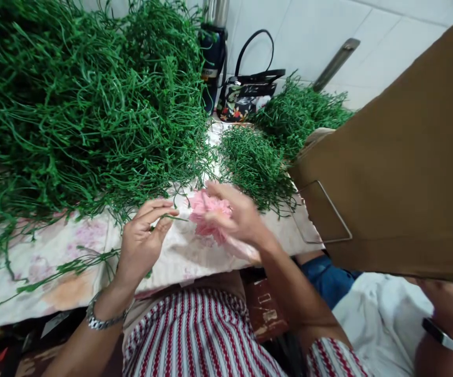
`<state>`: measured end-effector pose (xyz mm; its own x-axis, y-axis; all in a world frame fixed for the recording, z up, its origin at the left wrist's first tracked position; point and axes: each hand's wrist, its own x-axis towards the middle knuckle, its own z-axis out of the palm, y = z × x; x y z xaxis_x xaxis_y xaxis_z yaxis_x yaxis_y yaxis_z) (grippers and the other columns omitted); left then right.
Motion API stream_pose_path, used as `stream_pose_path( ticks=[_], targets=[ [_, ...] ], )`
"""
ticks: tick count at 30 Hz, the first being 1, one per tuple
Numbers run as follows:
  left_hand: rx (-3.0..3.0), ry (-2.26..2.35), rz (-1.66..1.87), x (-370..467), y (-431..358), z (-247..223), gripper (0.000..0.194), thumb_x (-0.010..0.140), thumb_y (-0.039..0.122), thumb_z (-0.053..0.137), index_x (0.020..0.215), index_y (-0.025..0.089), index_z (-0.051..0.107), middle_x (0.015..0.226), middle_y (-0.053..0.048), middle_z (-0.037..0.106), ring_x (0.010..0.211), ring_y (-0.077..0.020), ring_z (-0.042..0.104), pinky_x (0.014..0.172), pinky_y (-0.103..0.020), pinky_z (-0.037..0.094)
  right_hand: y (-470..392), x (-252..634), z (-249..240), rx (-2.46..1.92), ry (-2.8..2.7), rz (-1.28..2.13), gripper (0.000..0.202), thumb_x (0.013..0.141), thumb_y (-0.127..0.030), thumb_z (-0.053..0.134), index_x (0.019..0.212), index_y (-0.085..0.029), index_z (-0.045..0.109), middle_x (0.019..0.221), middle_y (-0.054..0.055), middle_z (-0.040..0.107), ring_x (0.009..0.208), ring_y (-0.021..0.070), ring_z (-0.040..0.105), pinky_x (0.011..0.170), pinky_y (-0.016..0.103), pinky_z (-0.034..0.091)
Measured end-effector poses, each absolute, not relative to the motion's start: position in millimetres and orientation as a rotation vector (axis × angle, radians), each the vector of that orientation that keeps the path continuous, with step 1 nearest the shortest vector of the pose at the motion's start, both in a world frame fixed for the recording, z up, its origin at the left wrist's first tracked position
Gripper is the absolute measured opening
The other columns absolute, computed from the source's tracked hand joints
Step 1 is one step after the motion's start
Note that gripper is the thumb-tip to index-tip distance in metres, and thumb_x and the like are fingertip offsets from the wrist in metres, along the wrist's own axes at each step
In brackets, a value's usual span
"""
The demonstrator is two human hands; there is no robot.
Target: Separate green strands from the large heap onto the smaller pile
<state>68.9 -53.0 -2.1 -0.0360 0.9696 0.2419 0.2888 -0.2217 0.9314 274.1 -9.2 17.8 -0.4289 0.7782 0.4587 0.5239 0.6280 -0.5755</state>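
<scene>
My left hand [142,238] pinches a thin, springy green plastic stem [171,216] while my right hand [236,217] cups soft, light pink petals [206,209], best held gently at center frame.

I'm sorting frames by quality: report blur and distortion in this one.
Head view: right hand and pink flowers motion-blurred; left hand and its green stem fairly sharp; wide-angle bending at edges; even light, no glare.

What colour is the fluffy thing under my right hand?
Pink. The fluffy flower piece under your right hand shows best in the head view, though motion blurs it.
</scene>
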Motion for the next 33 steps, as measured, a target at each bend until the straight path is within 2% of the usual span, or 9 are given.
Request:
stream_pose_path(
  ticks=[1,3,4,6,10,16,21,26,33],
  targets=[
    [1.616,1.321,1.316,74,-52,1,0.016,0.08,0.026,0.054,0.088,0.022,0.067,0.109,-0.004,0.058,0.107,-0.019,0.051,0.093,-0.032,0.04,-19,256,10,-0.946,-2.148,0.67,0.044,0.077,-0.036,0.059,0.116,-0.017,0.05,0.109,0.01,0.06,0.094,0.0176,0.057,0.079,0.033,0.049],
    [1.698,1.258,1.291,82,-52,8,0.018,0.081,0.026,0.054,0.092,0.023,0.068,0.114,-0.005,0.057,0.111,-0.0197,0.049,0.097,-0.034,0.038,-31,228,-6,-0.877,-2.061,0.936,0.025,0.081,-0.034,0.053,0.097,-0.016,0.058,0.088,0.005,0.064,0.075,0.0128,0.059,0.068,0.027,0.05],
    [1.74,1.229,1.235,84,-53,11,0.02,0.081,0.025,0.053,0.094,0.022,0.067,0.112,-0.006,0.058,0.111,-0.0198,0.05,0.097,-0.034,0.039,-34,219,-13,-0.887,-2.005,0.98,0.019,0.082,-0.032,0.051,0.085,-0.016,0.06,0.077,0.003,0.063,0.067,0.0112,0.057,0.064,0.025,0.049],
    [1.825,1.205,1.124,83,-55,18,0.025,0.082,0.025,0.051,0.103,0.022,0.064,0.111,-0.007,0.06,0.108,-0.0198,0.052,0.097,-0.035,0.039,-35,211,-21,-0.917,-1.906,0.987,0.02,0.082,-0.028,0.048,0.069,-0.016,0.057,0.064,0.0,0.058,0.059,0.0098,0.053,0.06,0.024,0.047],
    [2.02,1.437,1.012,55,-61,27,0.046,0.083,0.024,0.047,0.129,0.024,0.043,0.122,-0.005,0.056,0.114,-0.0209,0.048,0.099,-0.038,0.036,-23,227,-18,-0.916,-1.768,1.081,0.014,0.083,-0.026,0.05,0.08,-0.015,0.058,0.068,0.0,0.057,0.059,0.0083,0.053,0.055,0.021,0.045],
    [2.057,1.511,0.691,22,-66,15,0.031,0.084,0.021,0.041,0.107,0.019,0.061,0.108,-0.007,0.064,0.1,-0.0211,0.058,0.088,-0.036,0.044,-15,247,-2,-0.86,-1.792,0.945,0.013,0.082,-0.026,0.055,0.08,-0.015,0.062,0.071,0.002,0.06,0.062,0.0101,0.057,0.055,0.022,0.046],
    [2.037,1.427,0.768,34,-69,9,0.027,0.081,0.02,0.049,0.106,0.019,0.06,0.106,-0.006,0.064,0.099,-0.0202,0.056,0.088,-0.039,0.042,-18,231,2,-0.702,-1.765,0.916,0.01,0.082,-0.019,0.055,0.081,-0.016,0.064,0.07,0.002,0.061,0.059,0.0106,0.058,0.053,0.024,0.047],
    [1.985,1.328,0.865,43,-73,10,0.014,0.08,0.019,0.052,0.088,0.017,0.063,0.09,-0.005,0.066,0.088,-0.0182,0.057,0.084,-0.037,0.041,-22,215,3,-0.698,-1.69,0.944,0.009,0.08,-0.022,0.058,0.082,-0.016,0.064,0.068,0.002,0.062,0.057,0.0109,0.058,0.051,0.024,0.047],
    [1.715,1.331,1.131,47,-87,8,0.018,0.077,0.017,0.053,0.095,0.016,0.052,0.088,-0.004,0.057,0.082,-0.0139,0.055,0.075,-0.027,0.045,-27,208,1,-0.798,-1.573,0.835,0.01,0.082,-0.022,0.056,0.081,-0.016,0.063,0.066,0.0,0.06,0.054,0.0086,0.058,0.049,0.021,0.045]
  ],
)
